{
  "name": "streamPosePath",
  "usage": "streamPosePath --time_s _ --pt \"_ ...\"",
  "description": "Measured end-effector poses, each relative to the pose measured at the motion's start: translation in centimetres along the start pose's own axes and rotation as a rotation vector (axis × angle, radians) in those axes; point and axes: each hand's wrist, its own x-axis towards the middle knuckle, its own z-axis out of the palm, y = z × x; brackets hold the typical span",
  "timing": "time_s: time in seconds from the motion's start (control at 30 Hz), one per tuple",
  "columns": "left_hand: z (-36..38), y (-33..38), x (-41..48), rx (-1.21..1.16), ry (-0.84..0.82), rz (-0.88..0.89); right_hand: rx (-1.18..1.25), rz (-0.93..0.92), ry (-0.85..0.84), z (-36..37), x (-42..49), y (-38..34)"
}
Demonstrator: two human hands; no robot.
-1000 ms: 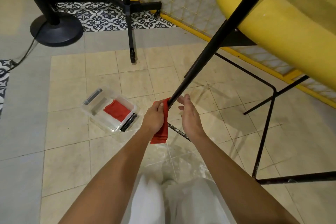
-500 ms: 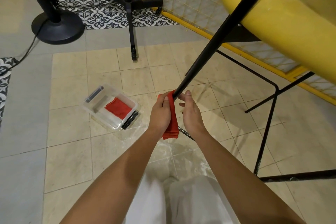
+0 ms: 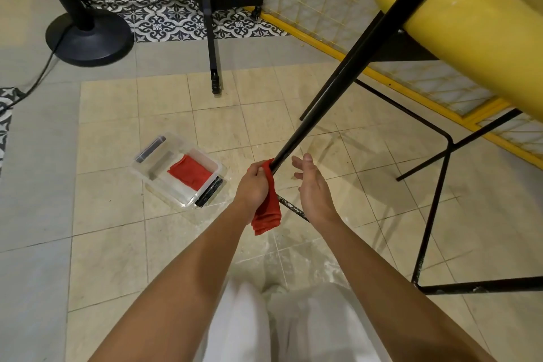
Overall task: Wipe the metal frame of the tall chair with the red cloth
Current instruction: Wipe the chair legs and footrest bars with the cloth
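Fingers of the left hand [image 3: 253,185] clutch the red cloth [image 3: 268,205] around the tall chair's slanted black leg [image 3: 329,94], low near the floor, while the right hand [image 3: 313,186] hovers just beside it, loose and holding nothing.

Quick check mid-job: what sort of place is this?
Likely an indoor room set up for filming, perhaps a home studio, though that's a guess: beige floor tiles, black equipment stands with a trailing cable, and a yellow-seated tall chair.

Bare leg [image 3: 332,88] above hands; yellow seat [image 3: 476,23] caps top.
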Motion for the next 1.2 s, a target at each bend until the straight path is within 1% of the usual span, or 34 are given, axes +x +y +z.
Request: streamPosePath --time_s 0.17,0.4,0.47,0.5,0.57,0.63,0.73,0.83,1.03,1.13,1.2 --pt "-0.1 1.8 -0.9 -0.060 -0.027 0.058 -0.025 -0.037 0.008 -0.4 -0.4 -1.2" --pt "-0.3 5.2 -4.4 -0.062 -0.008 0.240 -0.028 -0.114 0.011 -1.8 -3.0 -3.5" --pt "-0.4 5.6 -6.2 -0.052 0.050 0.334 -0.025 -0.136 0.034 -2.1 -4.5 -4.0" --pt "-0.3 5.6 -6.7 -0.049 0.105 0.364 -0.010 -0.135 0.040 -2.0 -4.7 -4.1" --pt "-0.3 5.6 -8.1 -0.021 0.229 0.373 0.023 -0.137 0.055 -2.0 -5.4 -4.3" --pt "-0.5 5.4 -9.4 0.057 0.321 0.378 0.050 -0.157 0.061 -2.0 -6.5 -4.7" --pt "-1.0 5.0 -10.5 0.167 0.347 0.432 0.082 -0.167 0.083 -1.2 -8.0 -5.0" --pt "-1.4 5.1 -11.5 0.243 0.298 0.495 0.161 -0.126 0.090 -0.2 -8.7 -5.0" --pt "-1.9 5.8 -12.9 0.193 0.135 0.624 0.331 -0.047 0.042 -0.3 -9.1 -5.9" --pt "-2.4 6.3 -12.9 0.170 -0.010 0.598 0.401 -0.042 0.054 -0.4 -8.6 -6.3" --pt "-2.8 6.7 -12.8 0.075 -0.122 0.540 0.446 -0.057 0.097 -0.6 -8.5 -6.8"
